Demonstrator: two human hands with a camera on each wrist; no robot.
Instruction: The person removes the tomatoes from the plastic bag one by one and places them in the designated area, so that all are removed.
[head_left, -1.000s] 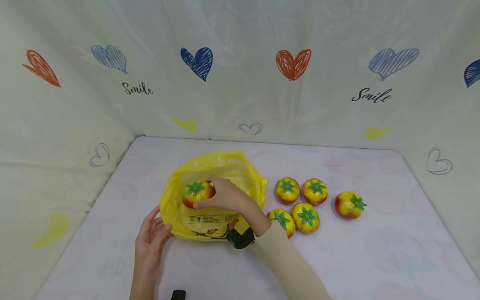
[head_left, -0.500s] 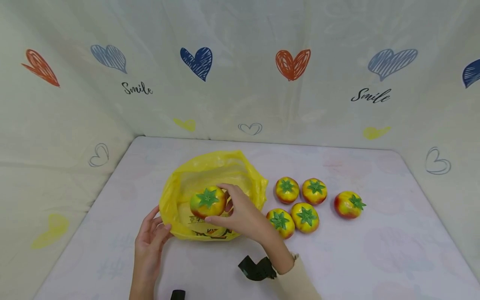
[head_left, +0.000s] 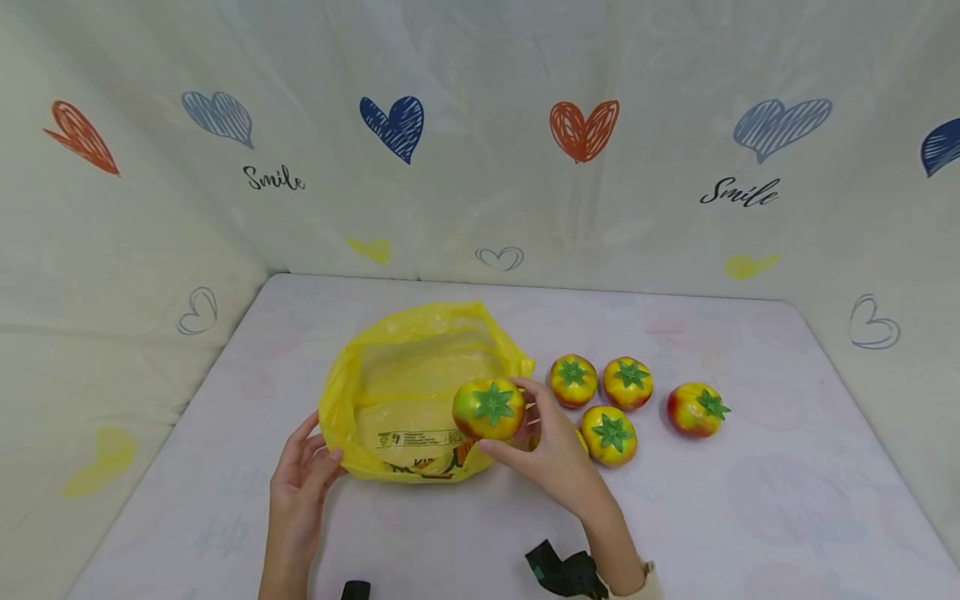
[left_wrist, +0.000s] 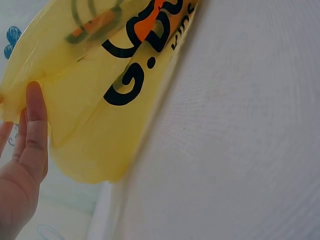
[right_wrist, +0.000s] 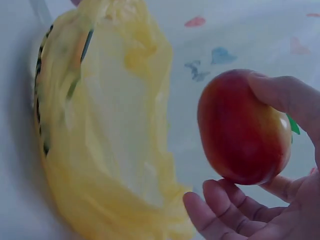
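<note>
My right hand (head_left: 551, 446) holds a toy tomato (head_left: 489, 410) between thumb and fingers; it is red and yellow with a green star-shaped leaf top. In the head view it overlaps the right side of the open yellow plastic bag (head_left: 341, 408). The right wrist view shows the tomato's red underside (right_wrist: 240, 132) with the bag (right_wrist: 65, 185) beside it, apart from it. At the bag's near left rim, my left hand (head_left: 300, 492) pinches the plastic, thumb inside and fingers outside. Dark printed letters mark the bag's front (left_wrist: 100, 135) in the left wrist view.
Several more toy tomatoes stand right of the bag, among them a back one (head_left: 573, 381), its neighbour (head_left: 628, 383) and a front one (head_left: 609, 435). Another is mostly hidden behind my right hand. A lone tomato (head_left: 696, 410) sits farther right on the pale table (head_left: 787, 500).
My right hand has moved right and nearer with the tomato, from over the bag's inside to its right edge. The left hand stays at the rim.
</note>
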